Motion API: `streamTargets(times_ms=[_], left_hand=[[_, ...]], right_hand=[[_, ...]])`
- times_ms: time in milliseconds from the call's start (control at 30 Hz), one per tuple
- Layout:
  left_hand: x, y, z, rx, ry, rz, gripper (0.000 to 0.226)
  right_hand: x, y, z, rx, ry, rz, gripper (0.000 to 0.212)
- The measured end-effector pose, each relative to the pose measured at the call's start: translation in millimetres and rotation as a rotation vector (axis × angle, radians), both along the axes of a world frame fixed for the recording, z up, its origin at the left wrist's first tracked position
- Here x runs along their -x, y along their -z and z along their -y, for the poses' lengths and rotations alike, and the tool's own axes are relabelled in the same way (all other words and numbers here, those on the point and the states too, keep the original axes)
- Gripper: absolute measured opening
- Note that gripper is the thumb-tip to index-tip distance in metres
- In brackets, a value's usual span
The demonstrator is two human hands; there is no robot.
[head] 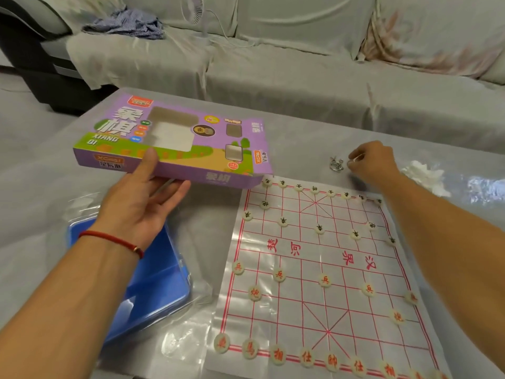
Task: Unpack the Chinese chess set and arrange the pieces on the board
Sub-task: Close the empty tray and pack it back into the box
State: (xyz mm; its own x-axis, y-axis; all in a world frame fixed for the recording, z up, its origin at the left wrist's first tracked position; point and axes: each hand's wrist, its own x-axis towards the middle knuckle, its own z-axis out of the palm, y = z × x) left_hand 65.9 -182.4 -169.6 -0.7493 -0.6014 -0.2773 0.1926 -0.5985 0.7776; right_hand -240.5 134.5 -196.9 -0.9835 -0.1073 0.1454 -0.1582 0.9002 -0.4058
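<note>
Your left hand (136,206) holds the purple xiangqi box (175,140) lifted off the surface (300,138), thumb on its near top edge and fingers spread beneath it; a red cord bracelet (114,240) sits on that wrist. Your right hand (373,162) is well apart from the left, beyond the far edge of the board, its fingers curled and pinching a small pale item too small to identify, just beside a cluster of metal rings (336,163). The plastic board sheet (322,272) lies flat on the surface at right of centre. The black-character pieces (319,228) stand along its far rows, the red-character pieces (325,280) along its near rows and near edge; the pieces appear set on the line crossings. A blue plastic tray (153,291) lies on the surface under your left forearm, partly within clear wrapping (188,329). Crumpled white material (423,173) lies to the right of your right hand. A covered sofa (300,50) stands behind the surface
</note>
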Motion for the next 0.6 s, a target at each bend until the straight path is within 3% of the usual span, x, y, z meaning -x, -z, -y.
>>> streamTargets(times_ms=[100, 300, 467, 600], left_hand=[[1, -1, 0, 0.007, -0.001, -0.001, 0.026], [2, -1, 1, 0.006, -0.006, -0.001, 0.025], [-1, -3, 1, -0.001, -0.006, -0.001, 0.023], [-6, -6, 3, 0.001, -0.021, -0.007, 0.028]], right_hand=[[1, 2, 14, 0.059, -0.022, -0.014, 0.030], [-6, 9, 32, -0.163, -0.186, 0.070, 0.035], [-2, 10, 34, -0.160, -0.155, 0.102, 0.031], [-3, 7, 41, -0.281, -0.112, 0.203, 0.033]])
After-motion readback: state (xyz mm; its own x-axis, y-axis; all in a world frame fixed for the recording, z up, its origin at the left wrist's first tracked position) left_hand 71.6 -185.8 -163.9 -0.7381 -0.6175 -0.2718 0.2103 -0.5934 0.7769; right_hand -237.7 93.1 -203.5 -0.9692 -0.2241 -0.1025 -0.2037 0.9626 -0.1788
